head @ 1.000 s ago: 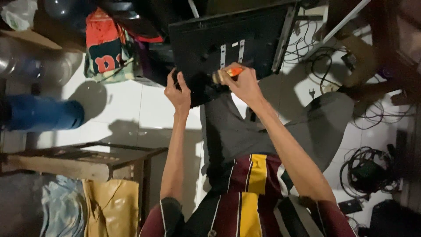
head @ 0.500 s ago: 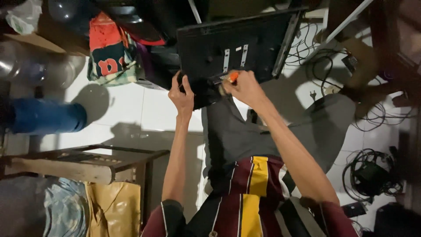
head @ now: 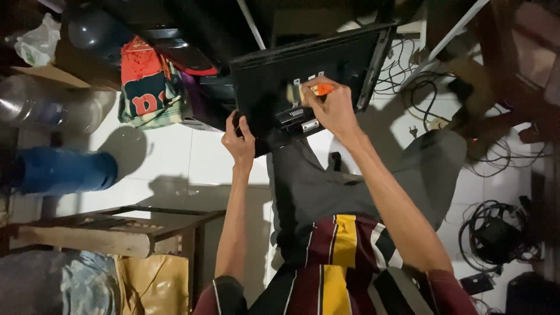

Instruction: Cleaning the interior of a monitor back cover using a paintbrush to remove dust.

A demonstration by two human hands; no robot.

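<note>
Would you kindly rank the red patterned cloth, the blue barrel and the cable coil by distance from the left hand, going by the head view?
From the left hand:
1. Red patterned cloth, up to its left, nearest.
2. Blue barrel, farther left on the floor.
3. Cable coil, far right, farthest.

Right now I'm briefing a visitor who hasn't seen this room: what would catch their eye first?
The black flat panel at top centre, back side up, with the left hand gripping its lower edge and the right hand pressing an orange-handled tool against it. Next, the blue drum lying at left and tangled cables at right.
</note>
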